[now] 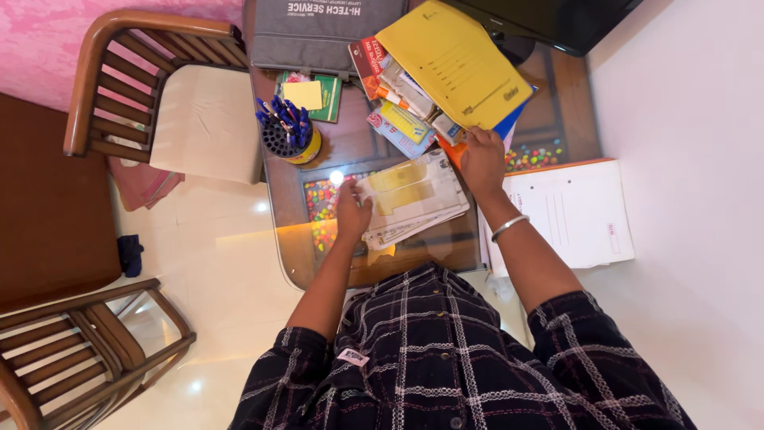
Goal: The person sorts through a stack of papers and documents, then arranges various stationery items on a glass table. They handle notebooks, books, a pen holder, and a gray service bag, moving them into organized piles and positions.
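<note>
Head view: glass-topped bench beside cream floor and wooden chairs. A yellow pen cup holds blue pens. My left hand presses the paper stack's edge; my right hand grips its far corner, below a yellow folder.

Yellow folder (plaid sleeves)

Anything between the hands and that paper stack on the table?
Nothing visible. The left hand rests on the left edge of the paper stack, and the right hand is at its upper right corner, below the yellow folder.
</note>
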